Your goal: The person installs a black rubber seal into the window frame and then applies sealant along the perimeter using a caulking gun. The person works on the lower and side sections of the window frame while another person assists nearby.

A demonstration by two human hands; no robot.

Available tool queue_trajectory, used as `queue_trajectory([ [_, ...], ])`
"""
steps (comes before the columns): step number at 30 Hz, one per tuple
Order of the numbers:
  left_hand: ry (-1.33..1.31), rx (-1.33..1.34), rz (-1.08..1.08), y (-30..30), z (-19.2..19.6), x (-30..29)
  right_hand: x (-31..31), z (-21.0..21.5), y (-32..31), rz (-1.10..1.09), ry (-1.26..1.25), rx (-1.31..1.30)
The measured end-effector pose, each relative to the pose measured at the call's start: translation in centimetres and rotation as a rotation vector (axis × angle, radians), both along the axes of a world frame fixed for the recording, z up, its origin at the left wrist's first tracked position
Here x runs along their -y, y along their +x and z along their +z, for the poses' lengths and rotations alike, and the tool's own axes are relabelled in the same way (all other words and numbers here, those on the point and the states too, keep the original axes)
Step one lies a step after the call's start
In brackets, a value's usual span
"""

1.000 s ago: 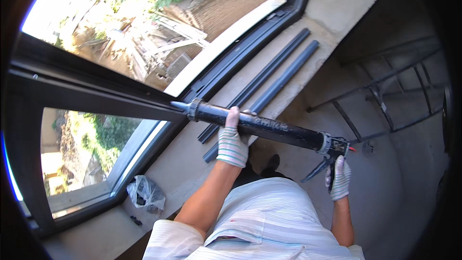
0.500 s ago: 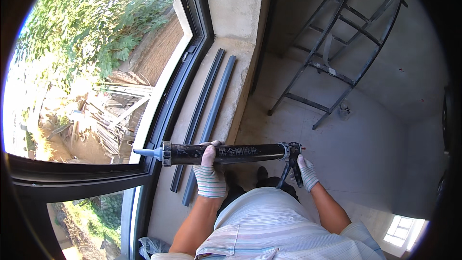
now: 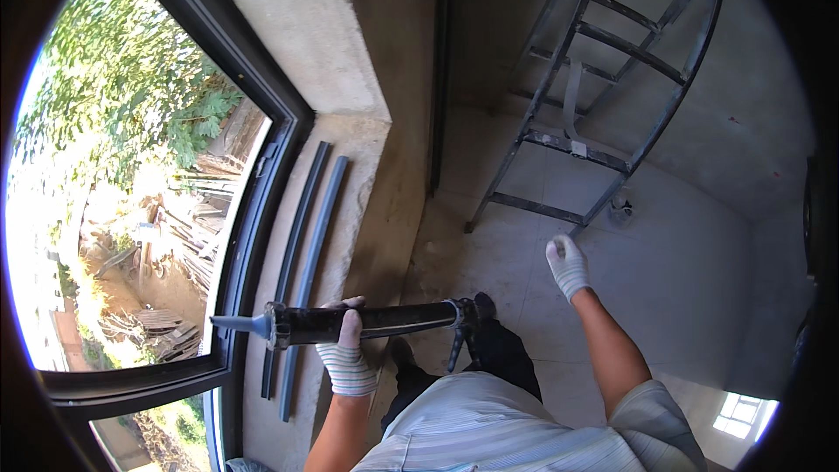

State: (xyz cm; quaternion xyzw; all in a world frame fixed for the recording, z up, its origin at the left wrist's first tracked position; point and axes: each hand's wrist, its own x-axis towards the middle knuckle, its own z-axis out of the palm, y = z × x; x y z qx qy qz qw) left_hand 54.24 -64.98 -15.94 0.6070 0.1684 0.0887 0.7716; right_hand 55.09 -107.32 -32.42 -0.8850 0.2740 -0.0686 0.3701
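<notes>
My left hand (image 3: 345, 351), in a white knit glove, grips the barrel of a black caulking gun (image 3: 367, 322). The gun lies level across me, its grey nozzle pointing left at the dark window frame (image 3: 253, 210). Its trigger handle hangs free at the right end. My right hand (image 3: 568, 264), also gloved, is lifted off the gun and held out over the tiled floor with loosely curled fingers, holding nothing.
Two dark grey strips (image 3: 310, 245) lie along the concrete sill (image 3: 350, 210). A black metal ladder frame (image 3: 603, 79) leans against the wall to the right. Pale floor tiles (image 3: 699, 280) spread below it. Trees and rubble show outside the glass.
My right hand has let go of the gun's trigger handle and moved right, out over the floor. The view has swung further toward the room; the left hand still holds the barrel.
</notes>
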Motion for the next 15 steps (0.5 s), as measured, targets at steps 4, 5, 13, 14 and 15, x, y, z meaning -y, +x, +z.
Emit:
queue_trajectory([
  [4, 0.17, -0.077, 0.018, 1.1, -1.0, 4.8, 7.6, 0.3, 10.5, 0.096, -0.399, 0.027],
  [5, 0.207, -0.1, 0.02, 1.4, -0.9, 6.2, 9.4, -0.3, 12.7, 0.11, -0.51, -0.001],
  [13, 0.289, -0.255, 0.053, 1.5, -3.3, 11.0, 18.7, -6.2, 24.6, 0.479, -0.742, -0.266],
  [14, 0.375, -0.238, 0.039, 1.3, -4.1, 10.8, 19.0, -6.9, 25.5, 0.493, -0.754, -0.281],
  [15, 0.402, -0.251, 0.04, 1.3, -4.6, 10.9, 19.7, -7.8, 26.5, 0.51, -0.746, -0.297],
])
